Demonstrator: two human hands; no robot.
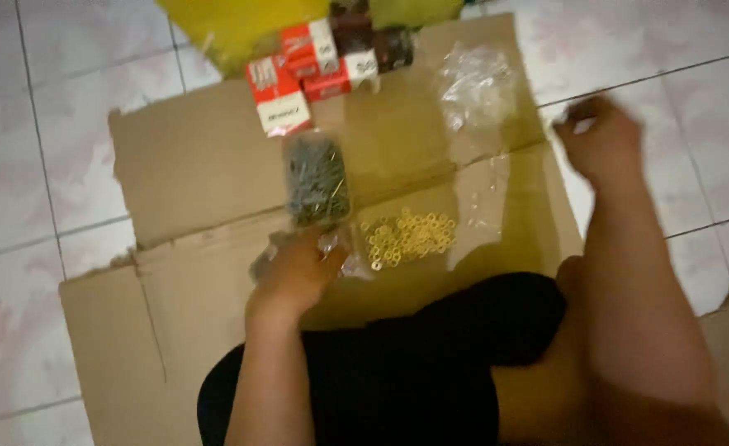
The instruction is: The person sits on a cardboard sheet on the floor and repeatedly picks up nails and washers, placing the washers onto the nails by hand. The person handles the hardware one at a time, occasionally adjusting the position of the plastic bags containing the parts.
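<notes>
A flattened sheet of brown cardboard (199, 157) covers the middle of the frame, lying on pale floor tiles (18, 165). The left hand (294, 272) sits just below centre, resting on the cardboard with its fingers curled down over a crumpled clear plastic bag (350, 263); whether they actually pinch the plastic is too blurred to tell. Just right of that hand lies a loose heap of small yellow rings (410, 235), touching the edge of the plastic. Directly above the hand a clear bag of dark screws (317, 180) lies on the cardboard. At the upper centre several red and white small boxes (311, 70) are stacked close together, with a yellow bag (216, 25) behind them at the top edge. Another clear plastic bag (473, 87) lies at the upper right of the cardboard. The right hand (600, 136) is at the upper right, over the tiles just beyond the cardboard's edge, motion-blurred; its fingers look loosely bent, and something small and pale shows at them, but a grip cannot be told
</notes>
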